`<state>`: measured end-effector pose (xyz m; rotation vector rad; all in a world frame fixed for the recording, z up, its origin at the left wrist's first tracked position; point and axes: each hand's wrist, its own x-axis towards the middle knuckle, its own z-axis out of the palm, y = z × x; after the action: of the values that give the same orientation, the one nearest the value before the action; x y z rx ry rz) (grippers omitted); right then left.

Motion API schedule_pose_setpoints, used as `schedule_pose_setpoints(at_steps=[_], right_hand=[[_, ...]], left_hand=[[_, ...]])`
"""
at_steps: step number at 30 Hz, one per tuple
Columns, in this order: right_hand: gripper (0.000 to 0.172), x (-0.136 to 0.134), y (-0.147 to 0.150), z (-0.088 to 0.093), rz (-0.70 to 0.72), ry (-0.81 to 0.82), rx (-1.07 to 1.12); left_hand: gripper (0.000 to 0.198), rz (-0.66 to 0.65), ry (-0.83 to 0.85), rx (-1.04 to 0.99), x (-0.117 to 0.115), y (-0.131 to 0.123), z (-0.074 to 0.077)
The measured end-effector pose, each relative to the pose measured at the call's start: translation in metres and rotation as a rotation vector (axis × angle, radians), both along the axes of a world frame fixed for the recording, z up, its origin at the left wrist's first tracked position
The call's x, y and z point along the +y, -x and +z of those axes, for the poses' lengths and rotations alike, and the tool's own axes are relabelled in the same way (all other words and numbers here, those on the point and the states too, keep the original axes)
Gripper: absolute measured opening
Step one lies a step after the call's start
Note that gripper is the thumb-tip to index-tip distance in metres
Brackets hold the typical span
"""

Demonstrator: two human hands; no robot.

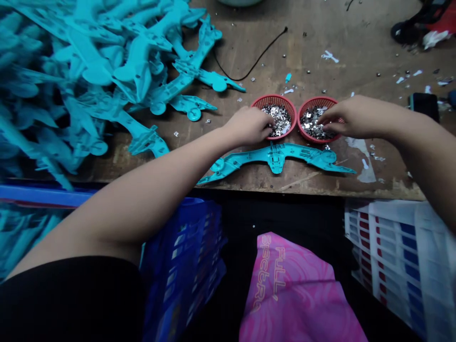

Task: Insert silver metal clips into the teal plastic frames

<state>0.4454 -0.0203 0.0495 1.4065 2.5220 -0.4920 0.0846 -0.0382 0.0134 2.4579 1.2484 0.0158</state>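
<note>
fingers of the left hand (245,126) curl down into a shallow red plastic basket (274,100), tips buried in small shiny metal stampings (281,118). half closed, can't tell if they have hold of anything. fingers of the right hand (351,116) reach into a matching red basket (315,101), slightly more spread, over a second heap of stampings (311,124). grip unclear here too, tips mostly hidden

baskets sit side by side, rims almost touching, one in front of each hand. looks arranged so both hands can dip in without stretching. perforated walls, low sides, so the loose flat bits stay easy to get at

just below them a teal moulded plastic frame (276,159) lies flat on the worn wooden bench (285,47), long and arched, with a chunky centre section and round lugs. probably kept apart from the big tangled pile of teal frames (89,95) on the left so it has clear access. pile is matte, ribbed, all one shape

stray metal bits (401,80) are scattered across the scarred bench top, and a thin black cord (249,66) curves behind the frames. below the bench edge, a stacked blue plastic crate (185,256) and a white crate with red and blue markings (395,251) stand either side of pink printed fabric (285,294)
</note>
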Motion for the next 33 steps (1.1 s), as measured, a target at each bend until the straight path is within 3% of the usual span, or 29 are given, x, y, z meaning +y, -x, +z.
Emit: schedule_pose_setpoints(at_steps=[3, 9, 12, 17, 21, 26, 33], right_hand=[[0.05, -0.006, 0.01, 0.011, -0.024, -0.007, -0.084], [0.051, -0.015, 0.022, 0.026, -0.097, -0.047, -0.144], [0.046, -0.016, 0.022, 0.021, -0.06, -0.015, -0.122], [0.027, -0.009, 0.018, -0.005, 0.115, 0.139, -0.057], [0.03, 0.001, 0.007, -0.02, 0.168, 0.027, -0.043], [0.049, 0.001, 0.003, -0.015, 0.15, -0.064, 0.031], [0.048, -0.011, 0.019, -0.006, 0.088, -0.077, 0.062]], left_hand=[[0.043, 0.11, 0.02, 0.007, -0.002, -0.006, -0.003], [0.04, 0.192, 0.029, -0.131, -0.002, -0.008, -0.006], [0.041, 0.23, 0.042, -0.212, 0.0, -0.003, -0.007], [0.043, 0.257, 0.072, -0.327, 0.004, 0.002, -0.007], [0.037, 0.342, 0.081, -0.422, 0.008, 0.003, -0.012], [0.032, 0.411, 0.106, -0.532, 0.01, 0.002, -0.015], [0.038, 0.396, 0.12, -0.542, 0.012, 0.001, -0.02]])
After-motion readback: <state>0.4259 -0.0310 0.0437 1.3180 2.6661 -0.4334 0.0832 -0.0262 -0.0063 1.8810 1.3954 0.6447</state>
